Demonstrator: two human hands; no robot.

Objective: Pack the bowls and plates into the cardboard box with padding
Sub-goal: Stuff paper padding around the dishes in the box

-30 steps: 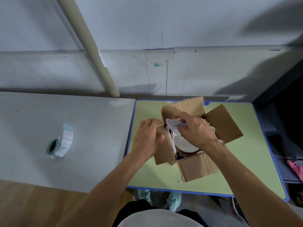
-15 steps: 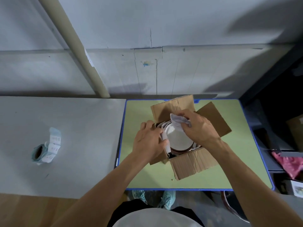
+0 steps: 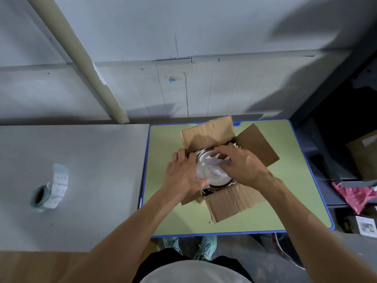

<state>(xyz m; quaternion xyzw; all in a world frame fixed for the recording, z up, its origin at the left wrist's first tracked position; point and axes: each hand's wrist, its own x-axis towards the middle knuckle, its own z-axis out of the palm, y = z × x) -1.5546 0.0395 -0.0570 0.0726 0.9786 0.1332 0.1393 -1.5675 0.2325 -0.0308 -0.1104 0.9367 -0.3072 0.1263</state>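
Pinched a crumpled wad of paper [image 3: 212, 169] in the right hand [image 3: 242, 166], right on top of the white plate [image 3: 216, 179] seated just below that grip inside the box [image 3: 234, 201]; clasped the box wall with the left hand [image 3: 181, 176], just beside the same grip. Could have left the plate's far rim bare by bunching the paper under the fingers, inviting knocks against cardboard. Might also have tipped or chipped the plate by pressing too hard off-centre.
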